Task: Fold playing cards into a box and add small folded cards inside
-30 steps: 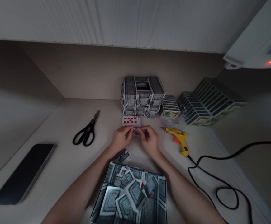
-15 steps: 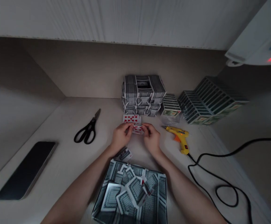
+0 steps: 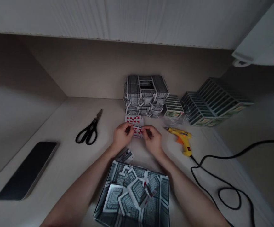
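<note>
Between my hands is a playing card [image 3: 138,132] with red hearts, its face toward me. My left hand [image 3: 123,136] pinches its left edge and my right hand [image 3: 152,138] pinches its right edge. Just behind it, more heart cards [image 3: 132,119] lie face up on the table. Partly beneath my left wrist lies a dark-patterned card [image 3: 127,155]. Nearest me, between my forearms, stands an open box covered in cards [image 3: 164,198], with loose cards [image 3: 113,198] and cut pieces inside.
Black scissors [image 3: 88,130] and a phone [image 3: 28,171] lie on the left. A yellow glue gun [image 3: 183,138] with a looping black cord [image 3: 218,157] is on the right. Card-covered boxes [image 3: 144,94] and card-built blocks [image 3: 222,101] stand at the back, under an overhanging shelf [image 3: 127,22].
The card between my hands has tilted so more of its face shows. My hands have barely moved, and the whole view has shifted slightly.
</note>
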A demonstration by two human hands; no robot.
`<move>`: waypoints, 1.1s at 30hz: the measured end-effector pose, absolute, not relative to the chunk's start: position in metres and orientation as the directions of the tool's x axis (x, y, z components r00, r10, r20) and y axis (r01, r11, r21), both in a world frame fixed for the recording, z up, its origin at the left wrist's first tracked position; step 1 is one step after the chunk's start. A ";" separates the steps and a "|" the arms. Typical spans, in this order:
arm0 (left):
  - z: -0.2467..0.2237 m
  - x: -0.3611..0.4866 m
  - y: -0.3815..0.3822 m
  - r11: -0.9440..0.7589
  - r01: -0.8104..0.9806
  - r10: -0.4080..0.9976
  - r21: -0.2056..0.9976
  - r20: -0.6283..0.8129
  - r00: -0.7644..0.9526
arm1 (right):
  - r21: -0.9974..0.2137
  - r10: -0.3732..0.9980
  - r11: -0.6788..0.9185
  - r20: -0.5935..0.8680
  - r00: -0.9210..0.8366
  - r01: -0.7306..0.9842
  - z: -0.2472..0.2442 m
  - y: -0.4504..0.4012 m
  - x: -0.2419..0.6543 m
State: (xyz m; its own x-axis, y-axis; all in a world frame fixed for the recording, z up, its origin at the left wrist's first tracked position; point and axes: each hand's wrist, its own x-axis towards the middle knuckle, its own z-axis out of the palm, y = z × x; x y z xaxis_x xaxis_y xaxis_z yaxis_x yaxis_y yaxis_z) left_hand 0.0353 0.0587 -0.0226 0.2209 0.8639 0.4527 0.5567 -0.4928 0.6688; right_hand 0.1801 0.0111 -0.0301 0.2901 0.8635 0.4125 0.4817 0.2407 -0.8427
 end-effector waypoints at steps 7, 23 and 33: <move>-0.024 0.035 0.060 -0.489 0.559 0.869 0.670 0.427 0.250 | -0.892 0.893 0.196 0.333 0.302 0.406 -0.033 0.016 0.181; -0.023 0.033 0.057 -0.531 0.470 0.842 0.705 0.381 0.381 | -0.897 0.888 0.155 0.310 0.338 0.414 -0.034 0.016 0.182; -0.027 0.035 0.061 -0.467 0.514 0.884 0.719 0.402 0.241 | -0.971 0.958 0.111 0.161 0.239 0.211 -0.030 0.013 0.181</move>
State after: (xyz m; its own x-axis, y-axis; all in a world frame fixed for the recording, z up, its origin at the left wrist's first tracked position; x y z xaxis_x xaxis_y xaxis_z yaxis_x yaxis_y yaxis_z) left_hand 0.0351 0.0610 -0.0265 0.2407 0.8835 0.4018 0.5139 -0.4672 0.7195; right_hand 0.1812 0.0130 -0.0302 0.2388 0.9577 0.1609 0.2110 0.1105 -0.9712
